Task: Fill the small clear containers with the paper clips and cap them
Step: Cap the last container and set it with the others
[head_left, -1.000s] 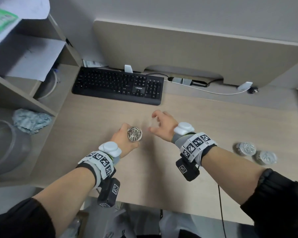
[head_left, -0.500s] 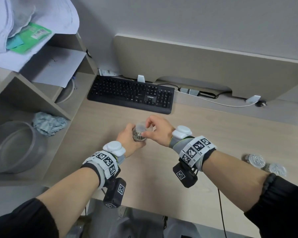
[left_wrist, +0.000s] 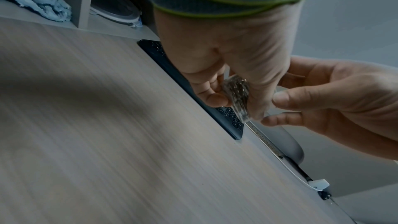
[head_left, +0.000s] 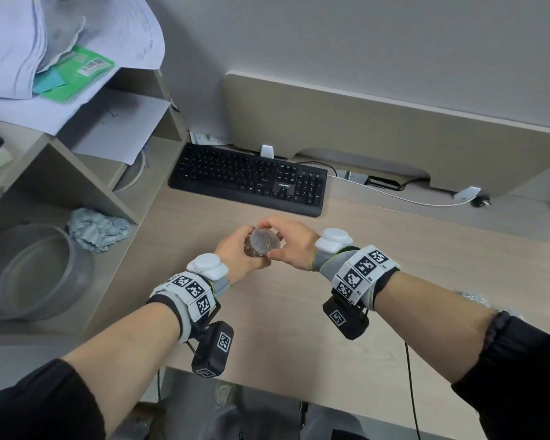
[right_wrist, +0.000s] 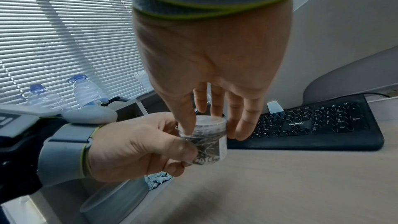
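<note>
Above desk centre, just in front of the keyboard (head_left: 248, 177): both hands together on one container (right_wrist: 204, 142).
shelf side, 9 o'clock of hands: grey bowl (head_left: 35, 274) and blue cloth (head_left: 97, 228) in the lower cubby; papers (head_left: 61, 46) stacked on top. Not task items, as far as I can tell.
left hand (head_left: 240, 254): fingers curled round the container body, gripping it from the side, held off the desk (head_left: 299, 312).
container: small clear jar, upright, paper clips (right_wrist: 206, 144) visible inside, looks well filled.
cap (right_wrist: 210, 120): clear, sitting on the jar mouth; whether fully seated or twisted home, cannot tell.
right hand (head_left: 291, 244): fingertips (right_wrist: 189, 125) pinch round the cap rim from above, thumb on the near side.
far right, 4 o'clock of hands: something silvery (head_left: 472, 298) on the desk behind the right forearm, mostly hidden and blurred; possibly another filled container, cannot confirm.
done (judgement): this jar filled, cap placed.
left (judgement): finish closing the cap, set the jar down; no loose clips or empty containers in view, so the remaining count is unknown.
risk (judgement): cap going on crooked; clips spilling if the jar tilts before it locks.
</note>
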A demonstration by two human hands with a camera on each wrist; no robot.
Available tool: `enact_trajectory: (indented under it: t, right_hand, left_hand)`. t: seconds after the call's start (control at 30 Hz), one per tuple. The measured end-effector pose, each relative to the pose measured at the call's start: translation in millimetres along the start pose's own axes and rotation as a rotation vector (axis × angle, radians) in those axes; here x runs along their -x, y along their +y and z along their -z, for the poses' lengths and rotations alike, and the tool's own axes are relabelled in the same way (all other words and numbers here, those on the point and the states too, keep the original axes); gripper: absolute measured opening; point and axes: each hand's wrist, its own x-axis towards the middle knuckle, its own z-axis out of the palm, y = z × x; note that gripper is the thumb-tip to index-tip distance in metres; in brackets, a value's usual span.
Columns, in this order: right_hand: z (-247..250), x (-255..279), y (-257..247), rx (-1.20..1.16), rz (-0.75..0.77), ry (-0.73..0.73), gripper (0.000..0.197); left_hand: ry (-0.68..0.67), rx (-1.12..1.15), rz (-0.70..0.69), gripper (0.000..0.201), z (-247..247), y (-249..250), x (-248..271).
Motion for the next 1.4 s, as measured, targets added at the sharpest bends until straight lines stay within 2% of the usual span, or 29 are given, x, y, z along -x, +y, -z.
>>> enact_trajectory:
  t: [0.17, 0.33, 0.4, 0.53, 0.73, 0.93, 1.03, 1.17, 1.4]
  right_hand:
    - [5, -2, -7, 0.007, -0.064, 0.017, 0.054]
    - [9, -6, -16, 0.129, -0.094, 0.014, 0.035]
    - [10, -6, -15, 0.064, -0.097, -0.011, 0.039]
    - [12, -2, -14, 0.045, -0.052, -0.04, 0.062]
    - [14, 8, -4, 0.058, -0.008, -0.07, 0.063]
    - [21, 17, 11, -0.103, -0.174, 0.018, 0.057]
    - [24, 23, 16, -0.073, -0.212, 0.035, 0.048]
    - [28, 37, 31, -0.17, -0.292, 0.084, 0.029]
    - [37, 63, 63, -0.323, -0.37, 0.157, 0.036]
  left_hand:
    - [-0.015, -0.02, -0.015, 0.048, 6, 2, -1]
    - [-0.034, -0.023, -0.017, 0.048, 8, 5, -4]
    - [-0.037, -0.032, -0.026, 0.048, 10, 4, -5]
    - [-0.057, -0.057, -0.043, 0.047, 13, 5, -9]
    - [-0.114, -0.086, -0.031, 0.052, 4, 6, -12]
    - [-0.124, -0.055, -0.054, 0.053, -11, 23, -10]
    - [-0.149, -0.047, -0.075, 0.052, -18, 33, -10]
    - [-0.153, -0.038, -0.096, 0.052, -34, 45, -13]
    - [-0.164, -0.063, -0.15, 0.055, -70, 72, -15]
